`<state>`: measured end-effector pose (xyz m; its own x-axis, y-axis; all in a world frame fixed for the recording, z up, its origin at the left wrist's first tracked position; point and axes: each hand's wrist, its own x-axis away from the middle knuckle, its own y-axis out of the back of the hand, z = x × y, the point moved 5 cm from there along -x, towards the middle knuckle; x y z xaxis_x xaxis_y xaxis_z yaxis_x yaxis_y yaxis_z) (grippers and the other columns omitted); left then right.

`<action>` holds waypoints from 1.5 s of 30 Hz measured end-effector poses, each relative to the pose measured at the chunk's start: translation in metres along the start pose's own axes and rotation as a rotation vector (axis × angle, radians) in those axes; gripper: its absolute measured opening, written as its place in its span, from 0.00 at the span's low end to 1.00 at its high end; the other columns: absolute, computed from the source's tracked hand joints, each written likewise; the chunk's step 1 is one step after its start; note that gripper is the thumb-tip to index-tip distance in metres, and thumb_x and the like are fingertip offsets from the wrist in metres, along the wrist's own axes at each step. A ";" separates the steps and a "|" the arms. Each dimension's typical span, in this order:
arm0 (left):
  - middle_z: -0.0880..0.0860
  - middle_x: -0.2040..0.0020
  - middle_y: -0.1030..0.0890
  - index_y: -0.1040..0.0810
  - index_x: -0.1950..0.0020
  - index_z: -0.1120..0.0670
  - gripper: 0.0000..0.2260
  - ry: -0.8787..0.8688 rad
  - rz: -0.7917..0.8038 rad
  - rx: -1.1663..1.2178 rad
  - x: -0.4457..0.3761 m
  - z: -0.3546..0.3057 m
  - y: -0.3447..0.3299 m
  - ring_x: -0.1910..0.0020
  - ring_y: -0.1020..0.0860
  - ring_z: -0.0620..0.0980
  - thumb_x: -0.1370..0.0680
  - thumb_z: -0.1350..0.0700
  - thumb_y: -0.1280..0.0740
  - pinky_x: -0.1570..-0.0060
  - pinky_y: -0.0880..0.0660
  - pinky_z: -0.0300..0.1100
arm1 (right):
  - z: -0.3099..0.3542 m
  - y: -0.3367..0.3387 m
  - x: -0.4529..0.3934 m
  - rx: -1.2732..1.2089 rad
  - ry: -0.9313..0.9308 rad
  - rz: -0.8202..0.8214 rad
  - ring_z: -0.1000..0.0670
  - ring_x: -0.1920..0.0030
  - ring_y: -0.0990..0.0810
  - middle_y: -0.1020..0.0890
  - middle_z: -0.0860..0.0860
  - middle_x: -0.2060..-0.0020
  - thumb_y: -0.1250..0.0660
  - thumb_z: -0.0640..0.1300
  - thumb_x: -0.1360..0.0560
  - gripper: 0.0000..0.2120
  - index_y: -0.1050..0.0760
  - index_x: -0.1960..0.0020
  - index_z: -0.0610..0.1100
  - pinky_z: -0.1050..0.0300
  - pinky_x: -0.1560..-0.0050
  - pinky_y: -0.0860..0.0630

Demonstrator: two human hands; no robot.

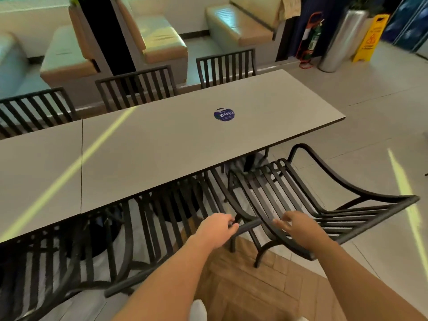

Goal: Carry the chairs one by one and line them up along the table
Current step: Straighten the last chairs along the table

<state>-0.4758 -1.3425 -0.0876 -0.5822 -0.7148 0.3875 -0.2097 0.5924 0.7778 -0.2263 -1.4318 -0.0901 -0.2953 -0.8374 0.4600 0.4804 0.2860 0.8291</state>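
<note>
A long grey table (176,144) with a round blue sticker runs across the view. A black slatted metal chair (308,195) stands at its near right end, turned at an angle to the table. My left hand (218,229) is closed on the left end of that chair's top back rail. My right hand (298,224) hovers over the rail and slats with fingers spread, holding nothing. Two more black chairs (148,239) are tucked under the near side to the left. Three black chairs (136,88) line the far side.
Beige booth seats (162,40) stand behind the far chairs. At the back right are a fire extinguisher (311,38), a steel planter (340,40) and a yellow wet-floor sign (370,38). Tiled floor (375,126) lies open to the right of the table.
</note>
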 end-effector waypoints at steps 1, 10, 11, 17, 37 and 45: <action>0.48 0.44 0.17 0.21 0.33 0.49 0.17 -0.018 0.000 0.014 -0.006 -0.018 -0.007 0.47 0.19 0.48 0.16 0.42 0.40 0.49 0.22 0.45 | -0.020 0.005 0.003 -0.012 -0.024 -0.001 0.51 0.51 0.21 0.19 0.52 0.51 0.40 0.70 0.22 0.23 0.24 0.45 0.50 0.49 0.46 0.21; 0.49 0.47 0.16 0.19 0.38 0.49 0.14 0.008 0.002 0.103 -0.050 -0.176 -0.106 0.51 0.19 0.48 0.15 0.45 0.39 0.51 0.22 0.44 | -0.195 0.055 0.018 0.035 -0.004 0.002 0.48 0.47 0.20 0.17 0.49 0.47 0.39 0.66 0.20 0.23 0.21 0.41 0.48 0.53 0.51 0.26; 0.49 0.48 0.16 0.19 0.40 0.49 0.14 0.019 0.005 0.099 -0.052 -0.191 -0.117 0.52 0.19 0.48 0.15 0.45 0.40 0.51 0.21 0.46 | -0.211 0.063 0.019 0.053 0.003 0.012 0.47 0.47 0.20 0.17 0.49 0.47 0.40 0.66 0.20 0.23 0.21 0.43 0.48 0.53 0.52 0.26; 0.50 0.50 0.16 0.18 0.41 0.49 0.13 0.039 -0.012 0.087 -0.060 -0.259 -0.147 0.54 0.20 0.48 0.15 0.46 0.40 0.51 0.21 0.45 | -0.285 0.110 0.016 0.094 0.015 0.014 0.49 0.47 0.20 0.17 0.51 0.48 0.40 0.67 0.21 0.23 0.21 0.45 0.49 0.51 0.46 0.23; 0.50 0.46 0.16 0.19 0.36 0.49 0.15 0.170 0.047 0.083 -0.126 -0.285 -0.179 0.50 0.19 0.47 0.16 0.43 0.39 0.45 0.21 0.45 | -0.352 0.130 -0.064 0.126 0.122 0.121 0.52 0.48 0.25 0.26 0.53 0.48 0.33 0.67 0.25 0.24 0.22 0.40 0.50 0.54 0.44 0.24; 0.50 0.37 0.20 0.26 0.29 0.47 0.19 0.422 0.104 -0.006 -0.120 -0.297 -0.232 0.39 0.21 0.52 0.17 0.40 0.38 0.35 0.25 0.50 | -0.384 0.114 -0.105 0.395 0.317 0.287 0.48 0.42 0.23 0.22 0.51 0.42 0.35 0.72 0.27 0.30 0.27 0.33 0.55 0.53 0.41 0.25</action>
<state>-0.1240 -1.5049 -0.1680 -0.2278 -0.7414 0.6312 -0.1612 0.6680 0.7265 0.1770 -1.4899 -0.1657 0.0925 -0.7818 0.6167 0.1420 0.6234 0.7689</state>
